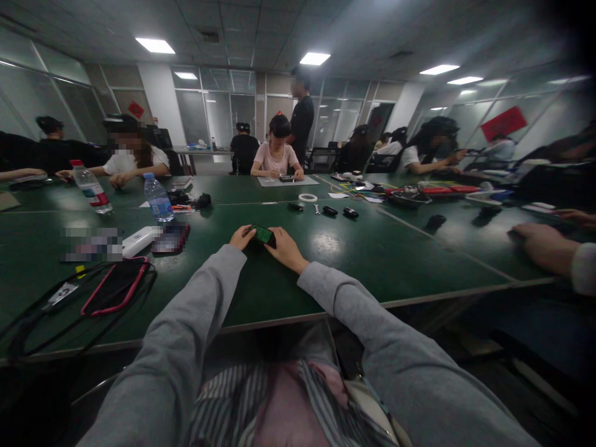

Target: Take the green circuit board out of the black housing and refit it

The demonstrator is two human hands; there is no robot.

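Above the green table, both my hands hold a small dark rectangular device with a green face (263, 234); its exact kind cannot be made out. My left hand (241, 238) grips its left end, thumb at the near edge. On the opposite end, my right hand (285, 249) has its fingers closed round the device. Farther back lie a white ring like a tape roll (307, 197), a small wrench (317, 210) and small black objects, among them one black piece (330, 211) and another black piece (351, 213).
Left of my arms are a phone (171, 239), a white block (140, 241), a pink-edged case (116, 287) with black straps, a water bottle (159, 198) and a red-capped bottle (92, 188). Cables (358, 185) lie at back right. Another person's hand (544, 245) rests at right.
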